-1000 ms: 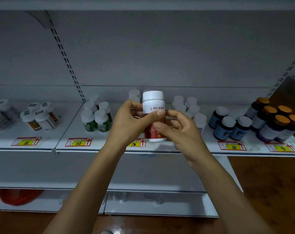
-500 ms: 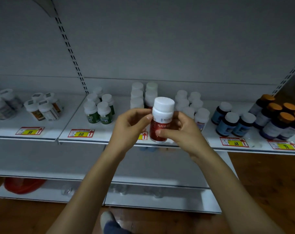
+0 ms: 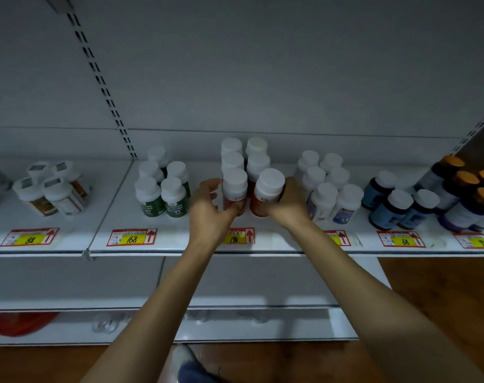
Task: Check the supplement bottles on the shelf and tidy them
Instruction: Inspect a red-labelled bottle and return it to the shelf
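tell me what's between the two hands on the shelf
In the head view, two red bottles: the left red bottle upright in the left hand, the right red bottle tilted in the right hand.

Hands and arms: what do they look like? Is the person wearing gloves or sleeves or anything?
Nothing is worn on them. The left hand and the right hand have no gloves, and no rings show. The left forearm and the right forearm are bare as far as the picture reaches: no sleeves, watch or bracelet, and no markings.
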### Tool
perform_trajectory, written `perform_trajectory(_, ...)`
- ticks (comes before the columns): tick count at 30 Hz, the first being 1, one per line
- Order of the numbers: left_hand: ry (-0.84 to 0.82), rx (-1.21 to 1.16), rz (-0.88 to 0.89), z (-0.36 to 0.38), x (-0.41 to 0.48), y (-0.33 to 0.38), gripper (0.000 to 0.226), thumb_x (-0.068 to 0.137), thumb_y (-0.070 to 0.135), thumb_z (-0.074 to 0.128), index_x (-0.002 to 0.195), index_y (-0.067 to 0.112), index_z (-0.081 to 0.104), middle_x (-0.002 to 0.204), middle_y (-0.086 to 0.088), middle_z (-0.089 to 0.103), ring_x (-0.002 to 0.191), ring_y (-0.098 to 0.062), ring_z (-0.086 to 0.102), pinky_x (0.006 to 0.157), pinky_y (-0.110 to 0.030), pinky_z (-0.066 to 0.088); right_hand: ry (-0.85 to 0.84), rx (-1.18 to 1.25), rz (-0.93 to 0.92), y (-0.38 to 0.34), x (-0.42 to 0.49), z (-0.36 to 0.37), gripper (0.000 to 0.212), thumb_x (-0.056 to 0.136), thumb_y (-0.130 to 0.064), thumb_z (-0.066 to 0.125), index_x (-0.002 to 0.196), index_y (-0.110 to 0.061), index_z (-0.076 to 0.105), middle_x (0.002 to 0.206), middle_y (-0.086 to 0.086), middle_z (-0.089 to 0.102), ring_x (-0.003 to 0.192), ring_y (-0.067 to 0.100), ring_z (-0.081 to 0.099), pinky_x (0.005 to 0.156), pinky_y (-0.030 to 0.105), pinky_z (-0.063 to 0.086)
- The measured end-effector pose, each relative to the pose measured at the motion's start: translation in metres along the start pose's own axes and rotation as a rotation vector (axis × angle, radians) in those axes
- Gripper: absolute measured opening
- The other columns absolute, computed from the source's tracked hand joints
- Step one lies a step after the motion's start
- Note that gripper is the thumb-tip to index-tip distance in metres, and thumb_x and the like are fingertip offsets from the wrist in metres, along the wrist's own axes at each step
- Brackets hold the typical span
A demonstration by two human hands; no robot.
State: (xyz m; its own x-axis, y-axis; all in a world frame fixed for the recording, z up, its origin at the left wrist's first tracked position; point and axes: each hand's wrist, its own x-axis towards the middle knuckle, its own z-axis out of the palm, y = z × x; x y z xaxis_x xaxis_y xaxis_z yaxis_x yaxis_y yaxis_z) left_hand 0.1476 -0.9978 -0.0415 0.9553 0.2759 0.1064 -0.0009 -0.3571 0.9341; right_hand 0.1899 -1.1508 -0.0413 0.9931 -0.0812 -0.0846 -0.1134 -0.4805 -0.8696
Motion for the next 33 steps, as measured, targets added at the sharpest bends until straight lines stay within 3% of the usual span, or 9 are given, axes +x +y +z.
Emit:
perform_trajectory(4, -0.043, -0.007, 0.004, 0.007, 0.015, -0.015, 0.060, 0.068, 0.021, 0.085, 0.116, 0.020, 0.050, 0.117, 0.002, 0.058, 0.106, -0.016, 0.055, 0.087, -0.034, 0.049, 0.001, -0.015, 0.049, 0.010, 0.011, 0.018, 0.048, 0.055, -0.024, 0.081, 0.090, -0.001, 0.058, 0.079, 0.002, 0.062, 0.070, 0.013, 0.058, 0.052, 0.022, 0.037)
perform_trajectory(8, -0.063, -0.070, 0.022, 0.010, 0.021, -0.017, 0.061, 0.066, 0.022, 0.087, 0.115, 0.020, 0.050, 0.108, 0.009, 0.059, 0.098, -0.009, 0.059, 0.080, -0.028, 0.051, 0.041, 0.030, 0.004, 0.009, 0.006, 0.023, 0.029, 0.062, -0.008, 0.081, 0.078, -0.006, 0.057, 0.073, 0.003, 0.062, 0.063, 0.011, 0.056, 0.053, 0.025, 0.039)
perform_trajectory(11, -0.075, -0.086, 0.038, 0.011, 0.023, -0.013, 0.053, 0.070, 0.022, 0.084, 0.110, 0.026, 0.048, 0.101, 0.015, 0.058, 0.090, 0.000, 0.058, 0.073, -0.020, 0.049, 0.056, 0.070, -0.030, 0.009, 0.001, 0.023, 0.030, 0.059, -0.016, 0.082, 0.075, -0.008, 0.058, 0.073, 0.005, 0.067, 0.068, 0.017, 0.064, 0.057, 0.035, 0.048)
perform_trajectory(14, -0.040, -0.058, 0.042, 0.007, 0.022, -0.011, 0.047, 0.075, 0.030, 0.079, 0.110, 0.032, 0.050, 0.098, 0.020, 0.059, 0.094, -0.005, 0.060, 0.071, -0.021, 0.050, 0.101, 0.088, -0.028, 0.013, -0.011, 0.022, 0.055, 0.060, -0.025, 0.087, 0.105, -0.010, 0.059, 0.105, 0.007, 0.067, 0.098, 0.022, 0.065, 0.082, 0.044, 0.054)
perform_trajectory(16, 0.029, -0.039, 0.101, 0.000, 0.018, -0.009, 0.047, 0.073, 0.034, 0.077, 0.114, 0.034, 0.053, 0.105, 0.017, 0.061, 0.100, -0.005, 0.059, 0.078, -0.033, 0.054, 0.201, 0.007, -0.056, 0.014, -0.028, 0.017, 0.079, 0.064, -0.032, 0.087, 0.129, -0.012, 0.047, 0.128, 0.005, 0.054, 0.117, 0.018, 0.052, 0.092, 0.030, 0.045)
perform_trajectory(18, 0.069, -0.075, 0.173, -0.009, 0.013, -0.002, 0.049, 0.074, 0.026, 0.076, 0.117, 0.034, 0.054, 0.108, 0.017, 0.062, 0.101, 0.001, 0.057, 0.082, -0.036, 0.055, 0.289, -0.032, -0.132, 0.011, -0.047, 0.010, 0.079, 0.071, -0.033, 0.084, 0.136, -0.014, 0.043, 0.133, 0.002, 0.047, 0.123, 0.014, 0.045, 0.094, 0.020, 0.035)
perform_trajectory(21, 0.052, -0.178, 0.187, -0.022, 0.001, 0.019, 0.052, 0.074, 0.023, 0.080, 0.118, 0.024, 0.053, 0.111, 0.011, 0.062, 0.102, 0.004, 0.057, 0.084, -0.023, 0.052, 0.313, 0.049, -0.299, 0.001, -0.069, 0.002, 0.063, 0.077, -0.033, 0.079, 0.129, -0.020, 0.047, 0.128, -0.003, 0.050, 0.121, 0.008, 0.047, 0.098, 0.016, 0.038)
perform_trajectory(27, -0.127, -0.628, 0.109, -0.034, -0.040, 0.072, 0.049, 0.079, 0.026, 0.073, 0.120, 0.005, 0.058, 0.101, -0.002, 0.071, 0.097, -0.014, 0.067, 0.079, -0.024, 0.053, -0.024, 0.316, -0.369, -0.040, -0.104, -0.017, 0.059, 0.073, -0.034, 0.079, 0.124, -0.030, 0.050, 0.112, -0.018, 0.063, 0.103, -0.002, 0.061, 0.085, 0.015, 0.049)
perform_trajectory(33, -0.146, -0.620, 0.102, -0.016, -0.086, 0.103, 0.035, 0.083, 0.032, 0.063, 0.111, 0.010, 0.065, 0.088, 0.001, 0.071, 0.083, -0.011, 0.066, 0.070, -0.023, 0.053, 0.103, 0.350, -0.415, -0.039, -0.137, -0.036, 0.049, 0.064, -0.030, 0.086, 0.101, -0.031, 0.053, 0.090, -0.017, 0.065, 0.081, 0.001, 0.065, 0.069, 0.014, 0.051)
